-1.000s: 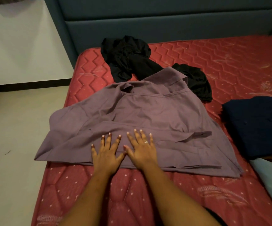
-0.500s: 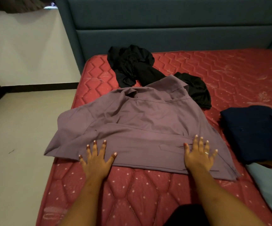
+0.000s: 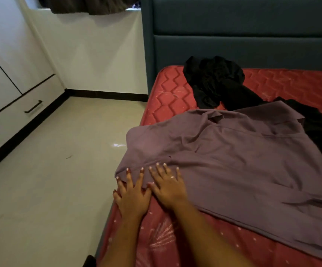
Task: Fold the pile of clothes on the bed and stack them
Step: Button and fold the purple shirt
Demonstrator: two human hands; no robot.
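I see the red mattress (image 3: 291, 83) filling the right of the view, with its teal headboard (image 3: 233, 35) behind. A purple shirt (image 3: 243, 160) lies spread over the mattress by its left edge. The shirt's far end overlaps a heap of black clothes (image 3: 214, 79) near the headboard. Both grips are released, fingers straight and splayed. The left grip (image 3: 132, 197) presses the shirt's near-left corner at the mattress edge. The right grip (image 3: 168, 186) lies flat on the shirt just beside it, thumbs close together.
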